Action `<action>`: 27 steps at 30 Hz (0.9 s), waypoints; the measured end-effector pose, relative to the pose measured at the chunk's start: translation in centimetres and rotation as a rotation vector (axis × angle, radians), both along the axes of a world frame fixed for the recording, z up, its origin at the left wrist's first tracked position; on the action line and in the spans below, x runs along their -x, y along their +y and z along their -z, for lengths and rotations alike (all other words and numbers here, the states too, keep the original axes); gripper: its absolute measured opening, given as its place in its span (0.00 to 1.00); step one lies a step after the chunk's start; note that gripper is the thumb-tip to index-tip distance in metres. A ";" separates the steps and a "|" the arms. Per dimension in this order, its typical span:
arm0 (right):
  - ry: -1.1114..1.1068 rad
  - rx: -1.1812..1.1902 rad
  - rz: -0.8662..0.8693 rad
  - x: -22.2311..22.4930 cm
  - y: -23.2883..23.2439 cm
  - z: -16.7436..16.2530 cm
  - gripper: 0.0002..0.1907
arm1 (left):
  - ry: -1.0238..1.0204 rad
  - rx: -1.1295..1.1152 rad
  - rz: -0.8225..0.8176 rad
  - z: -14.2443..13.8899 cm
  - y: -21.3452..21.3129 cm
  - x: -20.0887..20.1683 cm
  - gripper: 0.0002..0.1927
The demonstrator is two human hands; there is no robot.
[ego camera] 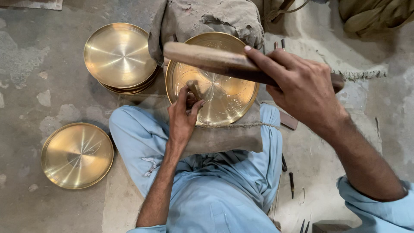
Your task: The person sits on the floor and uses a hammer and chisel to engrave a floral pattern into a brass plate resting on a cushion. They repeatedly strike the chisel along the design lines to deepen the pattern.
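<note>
From the head camera we see our left hand [184, 115] pinching a small punch [194, 89] upright against the engraved brass plate [224, 92], which rests tilted on a burlap-covered block [224, 136] between our knees. Our right hand [302, 88] is closed around a wooden mallet [202, 58], held above the plate's far rim. A stack of plain brass plates [118, 56] sits far left; a single brass plate [77, 155] lies near left on the floor. Spare punches [291, 183] lie right.
</note>
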State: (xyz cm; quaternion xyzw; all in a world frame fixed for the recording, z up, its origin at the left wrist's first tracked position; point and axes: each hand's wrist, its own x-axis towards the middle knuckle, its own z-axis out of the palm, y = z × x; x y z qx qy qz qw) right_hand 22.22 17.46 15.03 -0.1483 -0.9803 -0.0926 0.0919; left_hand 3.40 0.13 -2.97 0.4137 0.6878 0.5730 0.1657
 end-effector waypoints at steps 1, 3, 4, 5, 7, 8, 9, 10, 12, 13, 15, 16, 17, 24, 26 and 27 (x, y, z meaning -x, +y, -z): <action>-0.029 -0.105 -0.024 0.2 0.0 0.2 0.36 | -0.005 0.021 -0.012 0.0 0.1 0.0 0.24; -0.088 -0.313 -0.070 0.5 0.1 0.7 0.36 | -0.026 0.042 -0.021 0.0 0.1 0.0 0.23; -0.043 -0.188 -0.070 0.6 0.3 1.0 0.34 | -0.041 0.041 -0.017 0.0 0.1 0.0 0.24; 0.002 -0.063 -0.069 0.8 0.3 1.2 0.33 | -0.058 0.040 -0.013 0.0 0.0 -0.1 0.25; -0.003 0.043 -0.047 1.0 0.6 1.4 0.32 | -0.033 0.016 -0.005 -0.2 0.0 -0.1 0.24; -0.053 0.025 -0.024 0.9 0.6 1.4 0.32 | -0.021 0.005 -0.003 -0.2 0.0 -0.1 0.24; -0.101 0.004 0.001 0.9 0.7 1.5 0.32 | -0.031 0.016 -0.008 -0.3 0.0 -0.1 0.24; -0.080 -0.057 -0.011 0.9 0.6 1.5 0.32 | -0.039 0.026 -0.012 -0.3 0.0 -0.1 0.24; -0.043 -0.178 -0.031 0.8 0.5 1.7 0.33 | -0.050 0.020 -0.001 -0.3 0.0 -0.1 0.24; -0.057 -0.079 0.012 0.8 0.4 1.8 0.35 | -0.050 0.002 0.011 -0.2 0.1 0.0 0.25; -0.089 0.128 0.088 0.8 0.3 2.0 0.38 | -0.036 -0.016 0.013 -0.1 0.0 0.0 0.25; -0.086 0.014 0.050 0.8 0.3 2.2 0.37 | -0.019 -0.021 0.008 -0.1 -0.1 0.0 0.24; -0.081 -0.101 0.016 0.8 0.4 2.3 0.36 | 0.000 -0.029 0.005 -0.1 -0.1 0.0 0.23; -0.150 -0.126 0.005 0.6 0.9 3.0 0.38 | -0.017 -0.005 0.011 -0.6 -0.1 0.0 0.23; -0.076 -0.104 0.020 0.4 0.9 3.2 0.37 | -0.026 0.029 0.015 -0.7 -0.2 0.0 0.23; -0.039 -0.093 0.024 0.4 0.9 3.3 0.36 | -0.044 0.033 0.017 -0.7 -0.2 0.0 0.25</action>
